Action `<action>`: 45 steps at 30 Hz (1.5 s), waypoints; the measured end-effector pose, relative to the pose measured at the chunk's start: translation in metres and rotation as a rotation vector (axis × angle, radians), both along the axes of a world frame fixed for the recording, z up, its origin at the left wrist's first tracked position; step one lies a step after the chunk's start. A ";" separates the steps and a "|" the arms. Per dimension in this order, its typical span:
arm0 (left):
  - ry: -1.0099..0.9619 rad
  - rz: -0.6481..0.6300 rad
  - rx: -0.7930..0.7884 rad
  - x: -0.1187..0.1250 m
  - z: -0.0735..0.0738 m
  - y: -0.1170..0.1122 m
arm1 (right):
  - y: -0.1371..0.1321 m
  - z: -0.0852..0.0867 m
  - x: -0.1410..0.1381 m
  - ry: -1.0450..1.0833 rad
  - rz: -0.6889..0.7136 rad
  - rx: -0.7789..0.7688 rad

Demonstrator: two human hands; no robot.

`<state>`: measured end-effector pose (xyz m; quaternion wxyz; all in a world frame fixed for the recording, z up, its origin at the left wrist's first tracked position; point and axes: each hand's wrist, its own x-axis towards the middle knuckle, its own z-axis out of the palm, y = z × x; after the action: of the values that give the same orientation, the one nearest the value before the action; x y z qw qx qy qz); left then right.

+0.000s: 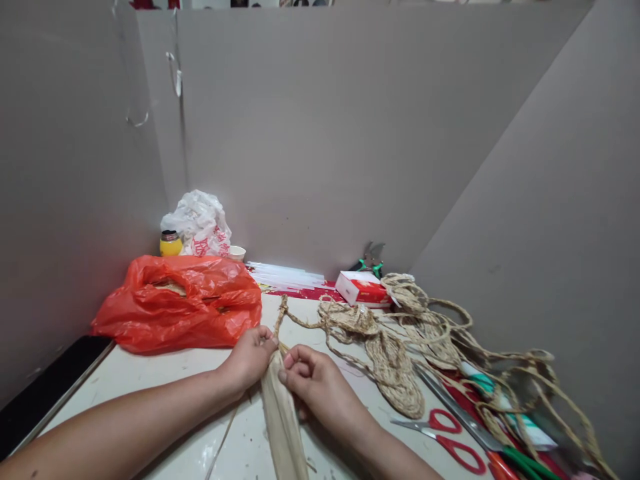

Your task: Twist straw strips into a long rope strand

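Note:
My left hand (250, 359) and my right hand (315, 380) meet at the middle of the white table (150, 380). Both pinch the top of a pale bundle of dried husk strips (283, 420) that runs down toward me. From that pinch a braided straw cord (281, 313) leads away across the table. The cord joins a woven straw sandal (395, 367) lying to the right of my right hand.
An orange plastic bag (180, 303) lies at back left, with a white bag (200, 223) and a yellow jar (171, 244) behind it. A red-white box (363, 289), red-handled scissors (440, 437), more straw rope (500, 360) and green-handled shears (500, 450) crowd the right. Grey partition walls enclose the table.

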<state>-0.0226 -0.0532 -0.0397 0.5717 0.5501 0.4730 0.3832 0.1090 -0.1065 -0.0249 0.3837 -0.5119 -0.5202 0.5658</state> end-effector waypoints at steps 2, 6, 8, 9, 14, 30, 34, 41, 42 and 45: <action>-0.004 0.004 -0.009 0.000 -0.001 -0.001 | 0.001 0.003 0.004 0.041 -0.013 -0.020; -0.016 0.038 -0.020 0.000 -0.002 -0.002 | 0.003 0.006 0.008 0.071 -0.043 -0.013; -0.045 0.066 -0.021 0.000 -0.003 -0.002 | 0.002 0.006 0.006 0.048 -0.060 0.000; -0.058 0.073 -0.022 0.000 -0.004 -0.001 | 0.002 0.006 0.004 0.025 -0.069 0.016; -0.018 0.094 0.053 0.001 -0.005 0.000 | 0.000 0.008 -0.005 -0.091 -0.108 0.109; 0.032 0.109 0.201 0.003 -0.010 -0.001 | 0.002 0.005 -0.015 -0.258 -0.077 0.156; 0.024 0.112 0.190 0.004 -0.008 -0.003 | 0.000 0.005 -0.016 -0.315 -0.070 0.256; 0.019 0.118 0.191 0.003 -0.007 -0.004 | -0.004 0.008 -0.019 -0.289 -0.030 0.213; 0.018 0.113 0.192 0.003 -0.006 -0.004 | -0.004 0.008 -0.019 -0.296 -0.026 0.212; 0.012 0.089 0.173 0.003 -0.007 -0.004 | -0.004 0.006 -0.020 -0.351 -0.024 0.273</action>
<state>-0.0192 -0.0575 -0.0466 0.5019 0.5780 0.4654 0.4443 0.0895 -0.1107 -0.0193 0.3596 -0.5519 -0.6448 0.3877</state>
